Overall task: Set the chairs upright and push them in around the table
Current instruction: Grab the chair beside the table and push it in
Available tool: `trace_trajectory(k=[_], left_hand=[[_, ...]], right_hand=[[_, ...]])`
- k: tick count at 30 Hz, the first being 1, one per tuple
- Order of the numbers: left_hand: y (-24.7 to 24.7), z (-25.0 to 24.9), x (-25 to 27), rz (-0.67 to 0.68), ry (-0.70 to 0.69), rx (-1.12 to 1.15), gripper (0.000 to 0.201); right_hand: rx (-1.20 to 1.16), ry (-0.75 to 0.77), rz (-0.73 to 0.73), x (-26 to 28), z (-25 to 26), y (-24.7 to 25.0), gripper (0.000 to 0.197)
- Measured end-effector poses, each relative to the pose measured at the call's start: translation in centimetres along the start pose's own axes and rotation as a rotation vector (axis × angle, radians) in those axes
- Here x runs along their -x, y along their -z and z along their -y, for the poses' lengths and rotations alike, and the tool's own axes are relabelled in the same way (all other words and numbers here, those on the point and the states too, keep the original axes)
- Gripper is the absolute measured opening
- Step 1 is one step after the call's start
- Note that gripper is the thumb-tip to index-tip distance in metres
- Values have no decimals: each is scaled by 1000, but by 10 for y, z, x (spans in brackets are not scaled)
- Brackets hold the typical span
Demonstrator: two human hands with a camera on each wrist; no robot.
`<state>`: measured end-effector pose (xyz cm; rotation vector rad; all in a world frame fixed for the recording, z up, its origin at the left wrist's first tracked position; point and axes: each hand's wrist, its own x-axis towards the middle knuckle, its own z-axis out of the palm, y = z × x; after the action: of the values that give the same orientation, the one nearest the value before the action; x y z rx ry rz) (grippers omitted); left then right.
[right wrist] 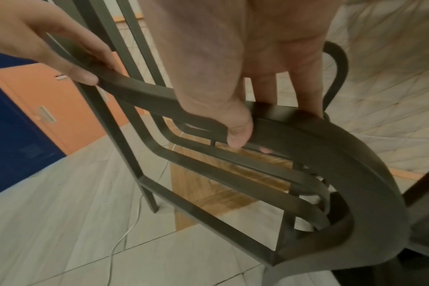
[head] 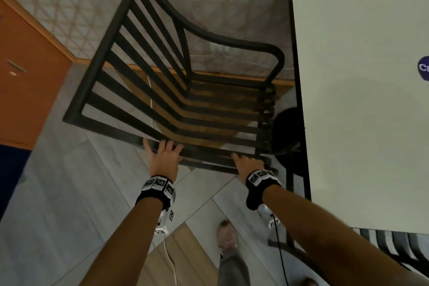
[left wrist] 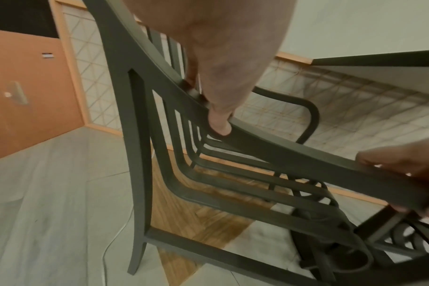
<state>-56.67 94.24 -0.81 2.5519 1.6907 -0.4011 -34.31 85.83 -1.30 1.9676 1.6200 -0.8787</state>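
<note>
A dark metal armchair with slatted seat and back (head: 176,90) fills the head view from 9 o'clock through the centre, its seat front touching or just beside the edge of the white-topped table (head: 362,104) at 3 o'clock. Both hands grasp the near armrest rail, apparently so the chair can be steered and pushed evenly from its side. The left hand (head: 162,158) wraps the rail toward the backrest end, thumb under and fingers over it in the left wrist view; the right hand (head: 249,166) closes around the rail near its curved front end. Judging by the legs standing on the grey floor tiles (head: 58,193), the chair is upright and the pushing-in is under way. A dark round sticker (head: 423,72) on the table's 3 o'clock edge reads "C" plus a cut-off letter. Both wristbands (head: 159,187) carry black-and-white square markers.
</note>
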Motion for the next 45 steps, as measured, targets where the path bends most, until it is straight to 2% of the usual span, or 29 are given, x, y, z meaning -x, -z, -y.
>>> trace_trajectory(k=[2,6,7,11,14,18,24,30,32,34,37,41,43,45], left_hand=[[5,-11,-1,3,-35,7,40],[12,-36,3,23,-65,69,52],[12,-41,6,26,-54,100,51],[9,-52,19,18,-13,180,46],[8,-50,19,-1,14,211,40],[9,-44,5,5,47,225,39],[13,-41,-8,2,49,217,39],[15,-40,4,19,25,229,40],[17,-42,8,5,34,241,41],[23,-46,10,-2,34,272,46],[36,-57,16,21,6,312,58],[58,-75,27,19,26,362,59],[72,-86,34,-2,45,402,54],[88,-101,42,-33,61,429,49]], right_hand=[[17,-49,27,1,-13,8,68],[-58,-157,98,0,-37,16,91],[-65,-188,111,1,-39,16,87],[-130,-261,112,3,-40,2,47],[-156,-260,127,4,-41,-3,39],[-155,-227,107,0,-42,-1,39],[-169,-202,96,-3,-40,10,59],[-189,-187,114,10,-39,9,64],[-196,-182,120,14,-37,10,57],[-163,-158,78,21,-36,10,54],[-102,-38,-43,36,-30,14,60],[-260,73,-151,65,-13,37,64],[-324,109,-221,86,-12,51,56],[-422,157,-313,113,-19,64,39]])
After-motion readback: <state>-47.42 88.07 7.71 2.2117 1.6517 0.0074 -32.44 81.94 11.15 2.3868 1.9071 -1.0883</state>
